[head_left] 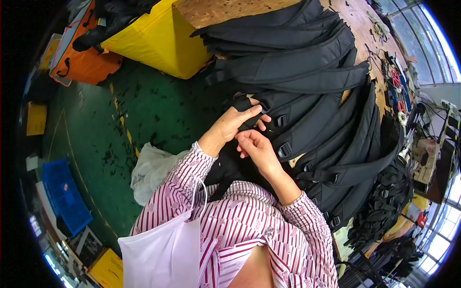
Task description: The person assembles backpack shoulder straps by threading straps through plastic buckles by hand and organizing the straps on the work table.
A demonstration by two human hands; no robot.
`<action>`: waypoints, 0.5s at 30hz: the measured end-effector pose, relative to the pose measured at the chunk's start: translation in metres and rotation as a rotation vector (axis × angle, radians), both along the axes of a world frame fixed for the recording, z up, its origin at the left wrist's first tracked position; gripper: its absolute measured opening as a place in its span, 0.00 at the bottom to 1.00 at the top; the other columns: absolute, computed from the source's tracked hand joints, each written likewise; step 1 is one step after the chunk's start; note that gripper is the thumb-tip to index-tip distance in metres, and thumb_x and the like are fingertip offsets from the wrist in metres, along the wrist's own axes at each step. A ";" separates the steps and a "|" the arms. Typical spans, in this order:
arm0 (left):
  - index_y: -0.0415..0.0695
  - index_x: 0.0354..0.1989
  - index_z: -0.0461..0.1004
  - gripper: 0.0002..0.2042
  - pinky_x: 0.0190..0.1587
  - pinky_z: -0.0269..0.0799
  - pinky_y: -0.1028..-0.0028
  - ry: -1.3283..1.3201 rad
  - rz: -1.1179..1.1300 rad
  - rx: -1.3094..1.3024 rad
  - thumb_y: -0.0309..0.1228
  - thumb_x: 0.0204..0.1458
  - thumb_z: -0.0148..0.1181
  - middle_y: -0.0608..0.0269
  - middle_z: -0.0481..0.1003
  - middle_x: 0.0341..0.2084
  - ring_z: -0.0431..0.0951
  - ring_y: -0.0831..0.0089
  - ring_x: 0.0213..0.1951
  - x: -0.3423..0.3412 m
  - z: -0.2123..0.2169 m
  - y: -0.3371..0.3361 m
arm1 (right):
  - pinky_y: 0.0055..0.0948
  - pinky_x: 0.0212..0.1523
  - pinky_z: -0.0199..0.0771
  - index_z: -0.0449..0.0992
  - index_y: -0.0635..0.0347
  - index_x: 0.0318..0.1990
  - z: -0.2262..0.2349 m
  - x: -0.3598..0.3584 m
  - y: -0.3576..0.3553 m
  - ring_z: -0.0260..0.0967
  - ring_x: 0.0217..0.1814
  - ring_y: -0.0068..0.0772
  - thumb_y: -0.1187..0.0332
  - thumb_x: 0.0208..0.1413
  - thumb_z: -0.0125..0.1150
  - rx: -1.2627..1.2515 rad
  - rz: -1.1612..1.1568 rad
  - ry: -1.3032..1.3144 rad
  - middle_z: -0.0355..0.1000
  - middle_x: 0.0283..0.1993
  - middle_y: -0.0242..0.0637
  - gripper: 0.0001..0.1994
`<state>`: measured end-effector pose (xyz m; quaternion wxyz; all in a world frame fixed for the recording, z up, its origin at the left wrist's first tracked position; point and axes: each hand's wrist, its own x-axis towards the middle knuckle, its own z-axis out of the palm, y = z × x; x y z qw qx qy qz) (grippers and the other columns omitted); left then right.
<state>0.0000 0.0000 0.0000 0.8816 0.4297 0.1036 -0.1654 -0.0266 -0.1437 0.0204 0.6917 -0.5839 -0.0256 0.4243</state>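
Near the middle of the head view, my left hand [229, 124] is closed round a black webbing strap [243, 103], its thumb lying across the strap beside a black plastic buckle [265, 106]. Just below it, my right hand [258, 148] has its fingers curled together close to the left palm. What those fingers pinch, if anything, is hidden. To the right lie several padded black shoulder straps [307, 122], stacked and fanned over the table edge, with black buckles [285, 150] on their near ends.
A wooden table [357, 19] runs along the right side, with a pile of black buckled webbing [384, 192] hanging at its near end. Yellow [153, 41] and orange bins [86, 67] stand far left. A white bag [153, 173] and a blue crate [65, 194] rest on the green floor.
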 end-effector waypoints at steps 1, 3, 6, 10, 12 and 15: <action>0.41 0.43 0.68 0.12 0.33 0.76 0.72 -0.004 0.006 -0.017 0.35 0.57 0.54 0.49 0.76 0.36 0.78 0.67 0.30 -0.001 0.001 0.000 | 0.17 0.32 0.67 0.68 0.65 0.45 -0.004 -0.002 -0.003 0.64 0.29 0.16 0.68 0.61 0.52 -0.031 0.014 -0.007 0.68 0.29 0.29 0.11; 0.41 0.41 0.69 0.11 0.33 0.76 0.72 -0.006 0.012 -0.031 0.36 0.57 0.54 0.49 0.77 0.35 0.78 0.68 0.30 -0.001 0.003 0.000 | 0.17 0.32 0.66 0.68 0.65 0.44 -0.004 -0.005 -0.005 0.64 0.29 0.16 0.68 0.61 0.52 -0.060 0.027 -0.012 0.67 0.29 0.29 0.10; 0.41 0.40 0.70 0.11 0.33 0.76 0.72 0.022 0.010 -0.080 0.37 0.58 0.53 0.49 0.77 0.36 0.78 0.68 0.31 0.001 0.003 0.000 | 0.17 0.30 0.66 0.67 0.64 0.45 -0.004 -0.006 -0.004 0.64 0.29 0.17 0.68 0.61 0.52 -0.035 -0.068 -0.024 0.67 0.28 0.30 0.10; 0.40 0.42 0.71 0.13 0.35 0.77 0.72 0.050 0.009 -0.098 0.38 0.58 0.53 0.48 0.77 0.38 0.78 0.68 0.33 -0.001 0.007 0.002 | 0.17 0.31 0.66 0.63 0.64 0.48 0.001 -0.004 -0.002 0.65 0.29 0.18 0.69 0.60 0.52 -0.069 -0.087 -0.059 0.67 0.29 0.31 0.12; 0.41 0.45 0.70 0.14 0.37 0.78 0.71 0.028 0.009 -0.083 0.38 0.58 0.53 0.46 0.76 0.39 0.79 0.68 0.34 -0.001 0.006 0.002 | 0.17 0.31 0.67 0.63 0.64 0.48 -0.002 -0.006 0.002 0.65 0.30 0.18 0.69 0.60 0.53 -0.044 -0.145 -0.084 0.67 0.29 0.31 0.13; 0.41 0.45 0.70 0.13 0.36 0.78 0.70 0.034 0.012 -0.085 0.37 0.58 0.53 0.47 0.76 0.40 0.79 0.68 0.35 -0.002 0.005 0.003 | 0.18 0.31 0.68 0.63 0.65 0.49 -0.001 -0.006 0.004 0.65 0.32 0.19 0.68 0.59 0.54 -0.025 -0.215 -0.120 0.67 0.30 0.32 0.14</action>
